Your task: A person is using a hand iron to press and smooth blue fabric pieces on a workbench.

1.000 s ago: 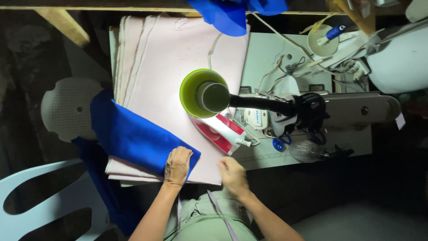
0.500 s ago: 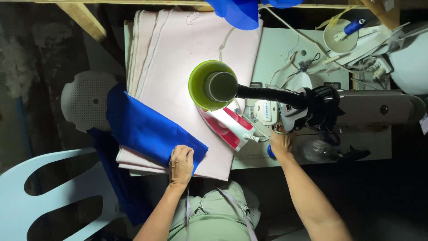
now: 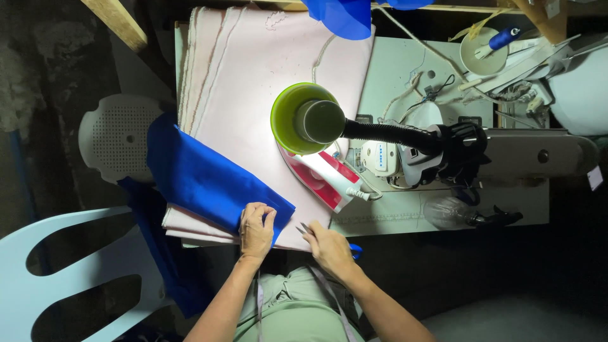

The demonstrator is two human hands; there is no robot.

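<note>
The left hand [image 3: 256, 229] is laid flat, fingers spread and extended, on the lower corner of a blue fabric piece [image 3: 212, 180], just below the middle of the frame; nothing is gripped, the cloth is only pressed down. The right hand [image 3: 328, 248], just to its right, is closed around small scissors [image 3: 304, 229], whose metal tips are pointed toward the blue corner and are seen just beside it; whether the blades touch the cloth cannot be told.

The blue fabric piece is draped diagonally across the lower left of a stack of pale pink cloth [image 3: 266, 95], with one end hanging over the left edge. The stack is spread over a work table [image 3: 405, 76] in the upper centre. A green-shaded lamp [image 3: 304, 119] is held on a black flexible neck above a red and white iron [image 3: 323, 180]. A sewing machine [image 3: 481, 155] is seen at the right, a white perforated stool [image 3: 117, 142] at the left, and a light blue plastic chair [image 3: 69, 278] at the lower left.
</note>
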